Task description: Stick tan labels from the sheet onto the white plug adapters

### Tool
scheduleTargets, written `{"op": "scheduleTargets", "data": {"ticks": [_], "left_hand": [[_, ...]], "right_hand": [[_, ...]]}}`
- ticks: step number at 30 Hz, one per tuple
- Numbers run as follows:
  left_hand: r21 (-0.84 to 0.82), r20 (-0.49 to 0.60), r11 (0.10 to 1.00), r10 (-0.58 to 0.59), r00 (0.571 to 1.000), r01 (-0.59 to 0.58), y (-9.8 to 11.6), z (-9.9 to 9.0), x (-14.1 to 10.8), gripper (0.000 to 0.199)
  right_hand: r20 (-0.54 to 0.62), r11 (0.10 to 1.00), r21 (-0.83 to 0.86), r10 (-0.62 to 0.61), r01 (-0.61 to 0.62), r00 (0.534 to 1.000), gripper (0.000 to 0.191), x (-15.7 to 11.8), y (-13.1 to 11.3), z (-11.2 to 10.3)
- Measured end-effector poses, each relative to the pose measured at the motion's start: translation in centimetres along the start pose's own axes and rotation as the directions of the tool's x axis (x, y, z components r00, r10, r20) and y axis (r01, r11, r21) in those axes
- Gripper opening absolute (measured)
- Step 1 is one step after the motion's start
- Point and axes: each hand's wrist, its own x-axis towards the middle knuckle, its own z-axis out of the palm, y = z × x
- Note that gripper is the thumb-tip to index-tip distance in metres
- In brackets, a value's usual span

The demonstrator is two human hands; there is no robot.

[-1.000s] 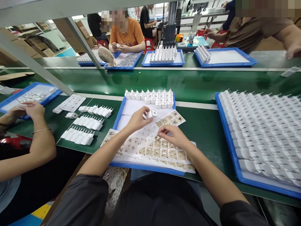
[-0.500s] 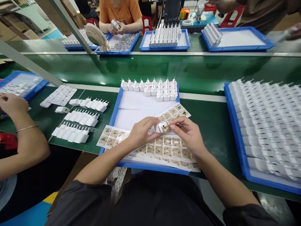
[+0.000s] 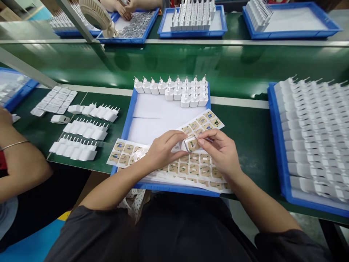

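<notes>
My left hand (image 3: pixel 166 148) is closed around a white plug charger (image 3: pixel 185 145), its port face turned to the right. A small tan adhesive sticker (image 3: pixel 192 144) lies over that face, pinched at its right edge by the thumb and forefinger of my right hand (image 3: pixel 221 151). Whether it is stuck down all over, I cannot tell. Under both hands, sheets of tan stickers (image 3: pixel 195 169) lie across the near part of a blue tray (image 3: pixel 127 122) lined with white. Several white chargers (image 3: pixel 169 94) stand with pins up along the tray's far edge.
To the right, a blue tray (image 3: pixel 277 145) holds dense rows of white chargers. Loose chargers (image 3: pixel 85 128) and a pack of white pieces (image 3: pixel 56 100) lie on the green bench at left, beside a co-worker's arm (image 3: pixel 21 163). Across the green divider stand a fan (image 3: pixel 95 14) and more trays.
The sticker has moved from beside the charger's port face onto it, and the charger has turned slightly. The camera view has tipped downward.
</notes>
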Motion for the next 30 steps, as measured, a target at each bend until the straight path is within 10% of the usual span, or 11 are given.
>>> {"op": "scheduleTargets", "data": {"ticks": [30], "left_hand": [[0.050, -0.041, 0.996, 0.075, 0.996, -0.073, -0.10, 0.05, 0.04, 0.040]], "right_hand": [[0.023, 0.999, 0.037, -0.032, 0.031, 0.999, 0.004, 0.06, 0.05, 0.04]]}}
